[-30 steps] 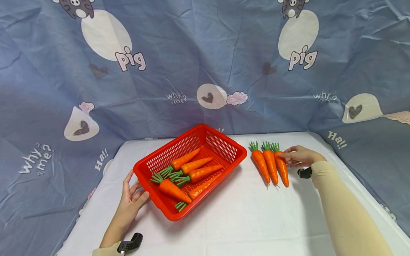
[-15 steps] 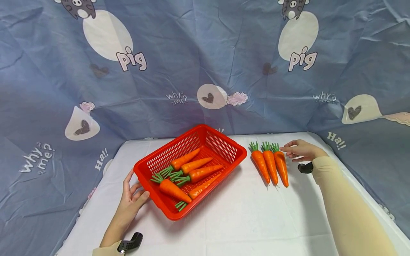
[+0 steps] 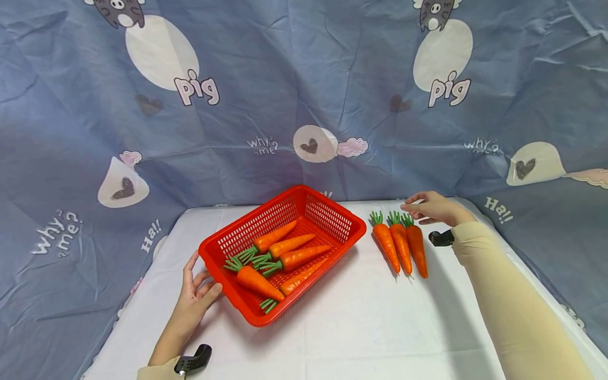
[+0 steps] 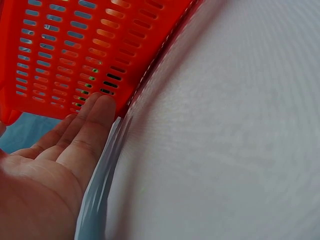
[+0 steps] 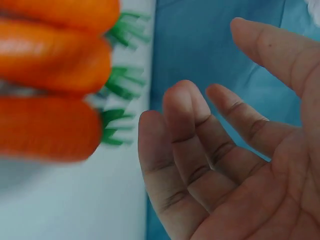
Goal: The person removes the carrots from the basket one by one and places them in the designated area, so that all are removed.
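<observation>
The red basket has the left hand resting unclenched against its left end; right of it, the right hand (grasping nothing) hovers near three carrots, step judged as alignment, next move likely needing a pinch.

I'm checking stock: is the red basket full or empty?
Neither: the red basket is partly filled. Five carrots lie inside, with bare space showing beside them.

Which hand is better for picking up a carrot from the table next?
Probably the right: the right grip is empty and near the three loose carrots, while the left grip touches the red basket.
</observation>
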Demonstrator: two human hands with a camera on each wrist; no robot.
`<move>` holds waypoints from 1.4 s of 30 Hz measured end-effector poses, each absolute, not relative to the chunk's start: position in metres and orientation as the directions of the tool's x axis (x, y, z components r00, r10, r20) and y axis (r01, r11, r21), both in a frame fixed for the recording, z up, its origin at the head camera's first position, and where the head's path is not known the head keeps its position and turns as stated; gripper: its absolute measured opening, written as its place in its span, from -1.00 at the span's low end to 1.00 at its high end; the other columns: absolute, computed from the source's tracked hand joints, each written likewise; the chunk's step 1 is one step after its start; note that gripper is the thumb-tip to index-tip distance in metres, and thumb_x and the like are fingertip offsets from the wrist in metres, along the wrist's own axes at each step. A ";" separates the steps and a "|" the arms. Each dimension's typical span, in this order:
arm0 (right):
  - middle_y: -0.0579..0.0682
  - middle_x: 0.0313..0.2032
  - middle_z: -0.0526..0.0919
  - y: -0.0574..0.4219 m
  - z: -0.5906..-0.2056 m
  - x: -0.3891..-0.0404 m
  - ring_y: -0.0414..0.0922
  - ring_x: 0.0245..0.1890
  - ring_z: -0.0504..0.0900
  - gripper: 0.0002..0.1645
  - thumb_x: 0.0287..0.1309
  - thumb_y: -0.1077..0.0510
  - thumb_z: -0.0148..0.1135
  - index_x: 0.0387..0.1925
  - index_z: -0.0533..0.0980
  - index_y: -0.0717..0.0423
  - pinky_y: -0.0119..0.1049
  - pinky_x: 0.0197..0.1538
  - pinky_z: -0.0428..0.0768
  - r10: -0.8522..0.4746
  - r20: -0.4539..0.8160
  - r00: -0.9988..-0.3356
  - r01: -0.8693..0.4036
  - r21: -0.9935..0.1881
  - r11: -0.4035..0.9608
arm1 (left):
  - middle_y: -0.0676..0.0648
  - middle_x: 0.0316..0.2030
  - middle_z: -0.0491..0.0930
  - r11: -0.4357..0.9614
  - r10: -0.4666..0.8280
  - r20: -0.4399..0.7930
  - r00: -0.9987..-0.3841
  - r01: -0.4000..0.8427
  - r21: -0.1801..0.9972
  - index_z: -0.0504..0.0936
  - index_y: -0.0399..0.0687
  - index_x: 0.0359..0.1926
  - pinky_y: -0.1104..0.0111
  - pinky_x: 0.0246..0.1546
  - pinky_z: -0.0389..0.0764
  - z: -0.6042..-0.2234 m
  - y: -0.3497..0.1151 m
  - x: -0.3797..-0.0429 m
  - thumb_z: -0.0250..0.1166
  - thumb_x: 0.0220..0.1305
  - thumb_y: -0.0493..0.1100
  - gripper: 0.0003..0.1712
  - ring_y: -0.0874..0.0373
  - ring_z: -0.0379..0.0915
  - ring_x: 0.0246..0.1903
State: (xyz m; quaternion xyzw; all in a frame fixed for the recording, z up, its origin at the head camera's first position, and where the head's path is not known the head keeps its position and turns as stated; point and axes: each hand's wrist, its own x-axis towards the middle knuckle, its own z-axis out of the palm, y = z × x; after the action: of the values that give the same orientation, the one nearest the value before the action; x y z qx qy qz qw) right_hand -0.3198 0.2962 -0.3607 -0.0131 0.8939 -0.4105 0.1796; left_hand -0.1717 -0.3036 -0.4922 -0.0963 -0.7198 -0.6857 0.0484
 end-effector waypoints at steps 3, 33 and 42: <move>-0.11 -0.22 0.61 0.280 -0.352 -0.321 -0.20 -0.20 0.60 -0.25 0.57 -0.14 0.20 0.43 0.31 0.34 -0.28 0.00 0.73 -0.181 -0.297 -0.938 0.103 -0.735 0.670 | 0.09 0.17 0.56 0.048 0.073 0.205 -0.976 0.208 0.977 -0.29 0.24 0.74 0.47 0.03 0.74 -0.493 -0.304 -0.173 0.26 0.48 -0.41 0.15 0.37 0.70 0.05; 0.11 -0.05 0.62 0.100 -0.324 -0.325 -0.07 -0.15 0.66 -0.30 0.46 -0.02 0.36 0.42 0.39 0.25 -0.06 0.13 0.77 -0.492 -0.268 -0.828 -0.046 -0.843 0.536 | 0.11 0.19 0.57 0.070 0.084 0.196 -0.977 0.202 0.977 -0.28 0.29 0.74 0.47 0.05 0.74 -0.493 -0.303 -0.179 0.27 0.49 -0.37 0.15 0.37 0.70 0.05; 0.00 -0.08 0.69 0.046 -0.341 -0.314 0.06 -0.04 0.72 -0.35 0.44 -0.02 0.40 0.39 0.43 0.17 -0.13 0.00 0.78 -0.546 -0.317 -0.775 -0.029 -0.846 0.532 | 0.09 0.20 0.56 0.076 0.084 0.173 -0.981 0.179 0.981 -0.30 0.32 0.73 0.48 0.03 0.74 -0.495 -0.307 -0.174 0.27 0.51 -0.37 0.15 0.40 0.68 0.07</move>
State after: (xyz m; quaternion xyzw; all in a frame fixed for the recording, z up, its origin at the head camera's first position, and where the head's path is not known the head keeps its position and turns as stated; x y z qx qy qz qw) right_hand -0.3138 0.0460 -0.3410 -0.1737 0.8271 -0.4513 0.2866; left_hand -0.1741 -0.3073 -0.4945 -0.0897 -0.7326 -0.6738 0.0353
